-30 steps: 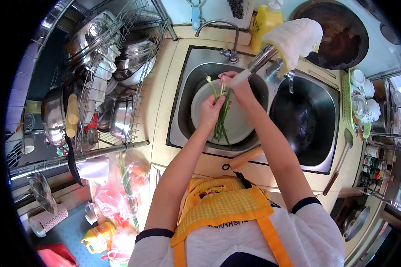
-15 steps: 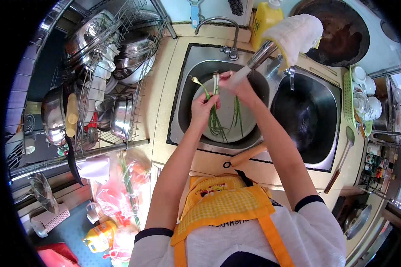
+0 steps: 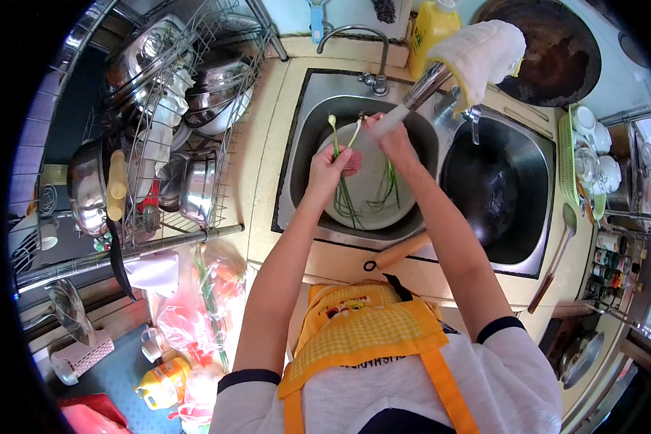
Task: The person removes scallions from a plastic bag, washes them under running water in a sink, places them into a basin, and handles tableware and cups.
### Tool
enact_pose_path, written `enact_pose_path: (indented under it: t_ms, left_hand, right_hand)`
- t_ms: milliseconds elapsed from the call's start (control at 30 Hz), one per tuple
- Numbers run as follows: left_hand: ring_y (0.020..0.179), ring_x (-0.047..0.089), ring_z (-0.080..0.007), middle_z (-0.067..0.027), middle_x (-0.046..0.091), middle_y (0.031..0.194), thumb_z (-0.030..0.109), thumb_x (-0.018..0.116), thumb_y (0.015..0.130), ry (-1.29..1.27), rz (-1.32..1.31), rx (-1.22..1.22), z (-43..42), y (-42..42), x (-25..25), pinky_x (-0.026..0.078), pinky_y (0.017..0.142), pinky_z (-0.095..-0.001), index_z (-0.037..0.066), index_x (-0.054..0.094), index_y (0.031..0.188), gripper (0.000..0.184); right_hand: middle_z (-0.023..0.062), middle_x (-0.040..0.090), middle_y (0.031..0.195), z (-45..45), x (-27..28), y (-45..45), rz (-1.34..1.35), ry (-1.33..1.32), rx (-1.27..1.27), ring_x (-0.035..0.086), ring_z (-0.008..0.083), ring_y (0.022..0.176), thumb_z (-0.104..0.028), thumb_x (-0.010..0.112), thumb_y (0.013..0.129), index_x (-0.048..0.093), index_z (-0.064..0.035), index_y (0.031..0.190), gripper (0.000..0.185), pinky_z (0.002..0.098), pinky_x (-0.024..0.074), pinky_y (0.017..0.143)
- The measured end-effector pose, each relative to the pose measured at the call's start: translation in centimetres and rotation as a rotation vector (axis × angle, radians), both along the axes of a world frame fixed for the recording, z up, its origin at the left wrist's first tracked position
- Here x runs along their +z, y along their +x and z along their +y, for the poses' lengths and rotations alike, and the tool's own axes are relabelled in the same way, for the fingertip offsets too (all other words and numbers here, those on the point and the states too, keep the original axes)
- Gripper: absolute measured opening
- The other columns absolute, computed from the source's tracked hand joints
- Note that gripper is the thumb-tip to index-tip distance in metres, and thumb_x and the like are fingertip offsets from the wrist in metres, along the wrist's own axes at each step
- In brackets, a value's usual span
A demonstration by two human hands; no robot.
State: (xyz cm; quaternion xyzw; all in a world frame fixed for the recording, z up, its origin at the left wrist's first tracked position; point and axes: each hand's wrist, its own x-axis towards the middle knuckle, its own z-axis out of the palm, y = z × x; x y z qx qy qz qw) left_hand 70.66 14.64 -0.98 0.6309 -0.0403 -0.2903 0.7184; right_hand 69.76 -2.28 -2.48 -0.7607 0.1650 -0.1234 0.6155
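Note:
Over the left sink basin, my left hand (image 3: 331,172) is closed on green spring onions (image 3: 345,202), white bulbs up and leaves hanging down. My right hand (image 3: 393,142) is closed beside it, near the root end of one stalk. More spring onion leaves (image 3: 390,179) hang below my right hand; its fingertips are partly hidden. Beneath both hands a pale round bowl (image 3: 372,218) sits in the steel sink (image 3: 288,195). From a metal spout (image 3: 425,85) wrapped in a white cloth (image 3: 477,56), a pale stream like running water reaches my right hand.
A second, dark basin (image 3: 488,195) lies to the right. A wooden handle (image 3: 400,252) rests along the sink's front edge. Pots fill a wire rack (image 3: 217,181) on the left. A wok (image 3: 542,54), yellow bottle (image 3: 434,32) and long spatula (image 3: 557,260) surround the sink.
The spring onion stalks have spread apart at their bulb ends. My left hand has shifted slightly left, and my right hand has turned a little and moved slightly right.

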Motion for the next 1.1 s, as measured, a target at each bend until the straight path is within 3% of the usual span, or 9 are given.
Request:
enact_pose_path:
  t_ms: [67,167,267,367,467,600,800,900,1100]
  left_hand:
    - [0.072,0.059,-0.0140,-0.0075,0.063,0.082,0.017,0.053,0.088,0.008,-0.002,-0.026,0.6,0.2,-0.3,0.049,0.065,-0.0272,0.003,0.057,0.085,0.015]
    - [0.073,0.059,-0.0145,-0.0071,0.062,0.082,0.017,0.052,0.089,0.005,0.007,0.009,1.1,0.0,-0.7,0.049,0.065,-0.0271,0.003,0.057,0.085,0.015]
    - [0.073,0.059,-0.0146,-0.0063,0.062,0.082,0.018,0.052,0.089,-0.039,0.092,0.030,0.3,-0.3,-0.9,0.050,0.064,-0.0272,0.003,0.058,0.086,0.016]
    - [0.071,0.058,-0.0132,-0.0038,0.060,0.079,0.019,0.051,0.089,-0.023,0.118,-0.011,-1.1,-0.8,-0.2,0.050,0.064,-0.0277,0.004,0.059,0.087,0.017]
    - [0.067,0.055,-0.0108,-0.0024,0.057,0.075,0.020,0.051,0.089,-0.016,0.091,-0.007,-1.9,-1.3,-1.2,0.048,0.059,-0.0265,0.004,0.059,0.086,0.017]
    - [0.059,0.047,-0.0076,-0.0002,0.054,0.070,0.019,0.051,0.089,0.006,0.031,-0.060,-1.6,-1.6,-1.2,0.038,0.051,-0.0219,0.005,0.058,0.084,0.017]
    - [0.057,0.045,-0.0069,0.0006,0.052,0.068,0.018,0.053,0.088,0.037,0.028,0.027,-1.3,-1.8,-0.6,0.036,0.051,-0.0210,0.004,0.059,0.084,0.016]
    - [0.055,0.044,-0.0066,0.0011,0.052,0.067,0.017,0.054,0.087,0.013,0.025,0.044,-1.5,-1.5,-0.4,0.036,0.050,-0.0205,0.004,0.059,0.085,0.014]
    - [0.054,0.045,-0.0060,0.0018,0.051,0.065,0.017,0.056,0.087,0.024,-0.035,-0.059,-1.9,-2.2,-1.2,0.035,0.049,-0.0200,0.004,0.059,0.084,0.014]
  right_hand:
    - [-0.0008,0.053,0.067,-0.5,-1.8,0.3,0.042,-0.010,-0.086,0.049,0.0101,0.061,-0.021,0.056,0.082,0.058,-0.0062,0.086,0.016,0.0243,0.0387,0.053]
    - [-0.0017,0.055,0.071,-2.3,-3.5,0.6,0.018,0.362,-0.178,0.050,0.0094,0.065,-0.021,0.056,0.082,0.059,-0.0068,0.087,0.015,0.0239,0.0391,0.056]
    - [-0.0020,0.056,0.075,-0.6,-0.8,-0.6,-0.002,0.375,0.059,0.050,0.0081,0.067,-0.021,0.056,0.083,0.059,-0.0076,0.090,0.015,0.0221,0.0383,0.056]
    - [-0.0025,0.055,0.077,1.8,1.2,-1.1,0.076,0.631,0.157,0.048,0.0058,0.070,-0.020,0.056,0.083,0.058,-0.0072,0.093,0.016,0.0206,0.0364,0.055]
    - [-0.0017,0.054,0.072,3.0,-0.1,-0.6,-0.109,0.487,-0.030,0.047,0.0052,0.062,-0.021,0.057,0.083,0.057,-0.0055,0.094,0.019,0.0203,0.0342,0.050]
    - [0.0007,0.054,0.060,1.8,0.1,0.1,0.096,0.191,-0.112,0.051,0.0127,0.054,-0.022,0.058,0.082,0.060,-0.0016,0.080,0.021,0.0273,0.0392,0.049]
    - [0.0021,0.053,0.057,1.2,0.4,0.3,0.113,0.502,-0.209,0.050,0.0119,0.053,-0.029,0.062,0.080,0.059,-0.0012,0.072,0.029,0.0276,0.0399,0.050]
    - [-0.0001,0.050,0.060,2.5,0.0,-0.6,-0.074,0.513,0.035,0.044,0.0080,0.052,-0.034,0.062,0.080,0.057,-0.0047,0.074,0.031,0.0226,0.0339,0.048]
    - [-0.0013,0.050,0.064,1.7,1.7,-0.2,0.075,0.389,-0.231,0.044,0.0065,0.058,-0.033,0.060,0.083,0.059,-0.0044,0.082,0.028,0.0216,0.0338,0.051]
